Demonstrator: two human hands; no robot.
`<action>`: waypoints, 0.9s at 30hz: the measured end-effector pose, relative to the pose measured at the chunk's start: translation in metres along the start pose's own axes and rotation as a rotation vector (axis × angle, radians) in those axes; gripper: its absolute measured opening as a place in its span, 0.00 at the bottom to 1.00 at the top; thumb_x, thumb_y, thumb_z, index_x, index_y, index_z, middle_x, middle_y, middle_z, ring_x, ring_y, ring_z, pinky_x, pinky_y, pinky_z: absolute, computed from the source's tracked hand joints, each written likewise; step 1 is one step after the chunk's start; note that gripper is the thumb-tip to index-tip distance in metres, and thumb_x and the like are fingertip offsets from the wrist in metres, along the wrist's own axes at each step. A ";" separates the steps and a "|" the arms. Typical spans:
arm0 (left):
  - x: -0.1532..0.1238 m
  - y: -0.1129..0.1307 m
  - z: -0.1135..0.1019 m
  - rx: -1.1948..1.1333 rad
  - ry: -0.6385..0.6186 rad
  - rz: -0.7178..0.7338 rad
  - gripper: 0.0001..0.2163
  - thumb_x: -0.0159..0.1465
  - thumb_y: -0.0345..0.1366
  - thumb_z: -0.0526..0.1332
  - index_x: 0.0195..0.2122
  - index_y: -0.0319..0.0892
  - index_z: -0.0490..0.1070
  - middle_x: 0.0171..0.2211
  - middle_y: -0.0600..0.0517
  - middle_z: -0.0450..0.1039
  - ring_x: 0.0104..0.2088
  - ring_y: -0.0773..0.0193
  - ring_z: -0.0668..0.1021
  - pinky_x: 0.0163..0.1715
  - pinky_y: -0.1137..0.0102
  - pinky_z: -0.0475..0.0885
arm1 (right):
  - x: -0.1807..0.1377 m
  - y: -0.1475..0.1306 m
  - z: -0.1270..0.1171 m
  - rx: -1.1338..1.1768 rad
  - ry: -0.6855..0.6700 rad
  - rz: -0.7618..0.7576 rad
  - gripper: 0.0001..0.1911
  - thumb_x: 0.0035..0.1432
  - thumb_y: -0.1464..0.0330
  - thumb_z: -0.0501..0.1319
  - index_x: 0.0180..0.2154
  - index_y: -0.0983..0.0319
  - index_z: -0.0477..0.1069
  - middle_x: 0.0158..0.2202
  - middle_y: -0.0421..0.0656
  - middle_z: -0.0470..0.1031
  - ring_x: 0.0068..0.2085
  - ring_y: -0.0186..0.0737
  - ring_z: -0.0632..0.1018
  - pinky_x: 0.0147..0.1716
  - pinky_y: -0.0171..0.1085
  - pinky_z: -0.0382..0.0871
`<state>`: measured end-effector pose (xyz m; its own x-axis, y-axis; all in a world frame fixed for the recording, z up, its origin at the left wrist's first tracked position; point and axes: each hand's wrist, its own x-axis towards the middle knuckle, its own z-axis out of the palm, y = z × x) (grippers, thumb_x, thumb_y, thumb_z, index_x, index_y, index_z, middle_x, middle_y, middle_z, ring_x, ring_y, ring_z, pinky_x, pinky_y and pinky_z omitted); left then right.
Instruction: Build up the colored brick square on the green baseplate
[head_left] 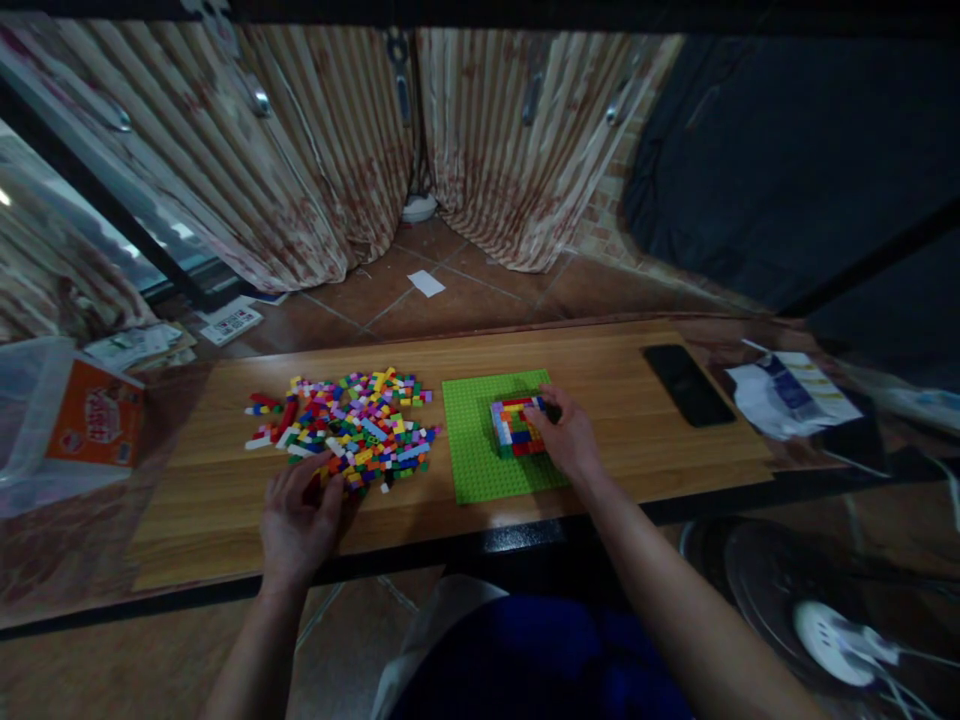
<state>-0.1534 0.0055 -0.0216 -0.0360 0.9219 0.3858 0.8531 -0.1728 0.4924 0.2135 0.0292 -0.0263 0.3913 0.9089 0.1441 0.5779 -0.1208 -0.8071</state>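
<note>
A pile of small bricks in many colours (352, 430) lies on the left half of a wooden table (645, 440). My left hand (300, 515) rests at the pile's near edge, fingers curled onto the bricks; what they pinch is too small to name. To the right lies a green baseplate (480, 460) with a small multicoloured block wall (516, 427) built on it. My right hand (570, 435) touches the wall's right side, fingers closed against it.
A black phone (686, 383) lies on the table's right part, with a white printed packet (795, 397) beyond it. A clear bin with an orange box (94, 420) stands at left. A fan (810, 610) sits on the floor at right. Curtains hang behind.
</note>
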 end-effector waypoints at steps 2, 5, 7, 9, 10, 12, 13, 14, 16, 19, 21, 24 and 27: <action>0.000 -0.001 0.001 0.004 0.001 -0.002 0.15 0.62 0.44 0.58 0.44 0.41 0.74 0.43 0.44 0.77 0.44 0.52 0.77 0.47 0.57 0.71 | 0.002 0.001 0.000 0.023 -0.009 0.000 0.25 0.54 0.57 0.61 0.51 0.61 0.71 0.46 0.50 0.77 0.47 0.48 0.77 0.51 0.52 0.68; 0.000 0.000 0.001 -0.009 0.007 0.008 0.14 0.62 0.43 0.58 0.43 0.41 0.74 0.42 0.44 0.77 0.44 0.52 0.77 0.48 0.58 0.70 | 0.004 0.003 -0.001 0.111 -0.025 0.019 0.26 0.51 0.56 0.64 0.50 0.63 0.71 0.44 0.50 0.78 0.46 0.47 0.77 0.50 0.50 0.69; 0.000 0.001 0.000 -0.022 0.015 0.018 0.14 0.62 0.42 0.57 0.43 0.42 0.73 0.43 0.45 0.77 0.44 0.53 0.77 0.48 0.58 0.70 | 0.005 0.003 -0.003 0.228 -0.034 0.051 0.27 0.51 0.55 0.63 0.50 0.64 0.71 0.42 0.49 0.78 0.42 0.46 0.78 0.46 0.48 0.71; -0.001 0.002 -0.001 -0.029 0.018 0.028 0.13 0.61 0.42 0.58 0.43 0.42 0.73 0.43 0.45 0.77 0.44 0.53 0.77 0.48 0.59 0.70 | 0.002 0.000 -0.008 0.342 0.017 0.081 0.27 0.54 0.53 0.61 0.49 0.65 0.71 0.40 0.49 0.79 0.39 0.44 0.78 0.41 0.45 0.73; -0.001 0.002 -0.001 -0.031 0.017 0.030 0.13 0.61 0.42 0.58 0.43 0.42 0.73 0.42 0.45 0.78 0.44 0.53 0.77 0.48 0.59 0.70 | -0.001 -0.002 -0.011 0.378 0.064 0.087 0.26 0.55 0.53 0.60 0.48 0.65 0.71 0.39 0.49 0.79 0.38 0.43 0.78 0.39 0.44 0.73; -0.001 0.002 -0.001 -0.035 0.019 0.028 0.13 0.61 0.42 0.58 0.43 0.43 0.74 0.42 0.46 0.78 0.43 0.53 0.77 0.48 0.59 0.70 | -0.007 -0.008 -0.018 0.395 0.161 0.077 0.24 0.56 0.54 0.59 0.46 0.65 0.72 0.39 0.49 0.79 0.37 0.42 0.78 0.38 0.42 0.72; -0.001 0.002 -0.001 -0.038 0.021 0.025 0.13 0.61 0.42 0.58 0.42 0.43 0.74 0.42 0.46 0.78 0.44 0.53 0.77 0.48 0.59 0.70 | -0.011 -0.011 -0.022 0.386 0.190 0.062 0.23 0.57 0.54 0.59 0.45 0.65 0.73 0.38 0.49 0.78 0.37 0.42 0.78 0.38 0.41 0.72; -0.001 0.001 0.000 -0.042 0.023 0.023 0.13 0.61 0.41 0.58 0.42 0.43 0.74 0.42 0.46 0.78 0.44 0.53 0.76 0.48 0.59 0.70 | -0.016 -0.014 -0.025 0.372 0.201 0.044 0.22 0.57 0.55 0.59 0.44 0.65 0.73 0.38 0.49 0.79 0.38 0.42 0.78 0.38 0.41 0.72; -0.001 0.001 0.000 -0.049 0.022 0.023 0.13 0.61 0.41 0.58 0.43 0.43 0.74 0.42 0.46 0.77 0.45 0.53 0.76 0.48 0.59 0.70 | -0.026 -0.022 -0.027 0.342 0.181 0.003 0.20 0.58 0.56 0.59 0.44 0.64 0.74 0.38 0.49 0.79 0.38 0.42 0.78 0.38 0.42 0.71; -0.003 0.002 0.001 -0.057 0.018 0.008 0.13 0.61 0.39 0.57 0.44 0.42 0.73 0.43 0.46 0.77 0.45 0.53 0.76 0.48 0.59 0.70 | -0.046 -0.036 -0.019 0.278 0.114 -0.086 0.18 0.60 0.57 0.58 0.44 0.62 0.75 0.41 0.48 0.79 0.40 0.44 0.78 0.41 0.44 0.71; -0.004 0.003 0.001 -0.059 0.016 0.004 0.13 0.61 0.37 0.57 0.45 0.42 0.74 0.43 0.46 0.77 0.44 0.54 0.75 0.48 0.59 0.70 | -0.063 -0.047 -0.008 0.204 0.054 -0.171 0.14 0.61 0.59 0.58 0.43 0.60 0.76 0.43 0.47 0.79 0.44 0.45 0.77 0.46 0.46 0.70; -0.004 0.005 0.001 -0.060 0.021 0.003 0.12 0.62 0.36 0.57 0.45 0.43 0.74 0.43 0.46 0.77 0.44 0.55 0.75 0.48 0.60 0.70 | -0.089 -0.064 0.013 0.145 -0.137 -0.350 0.11 0.63 0.64 0.57 0.43 0.57 0.75 0.41 0.45 0.79 0.45 0.44 0.76 0.47 0.45 0.69; -0.005 0.006 0.000 -0.078 0.029 0.001 0.11 0.62 0.36 0.58 0.44 0.43 0.74 0.43 0.47 0.77 0.45 0.55 0.75 0.48 0.60 0.70 | -0.108 -0.074 0.034 0.122 -0.297 -0.494 0.10 0.65 0.68 0.55 0.43 0.57 0.75 0.39 0.44 0.78 0.43 0.43 0.75 0.44 0.43 0.70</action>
<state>-0.1483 0.0001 -0.0205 -0.0510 0.9115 0.4080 0.8100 -0.2012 0.5508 0.1041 -0.0461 -0.0013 -0.1311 0.9207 0.3675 0.5474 0.3763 -0.7475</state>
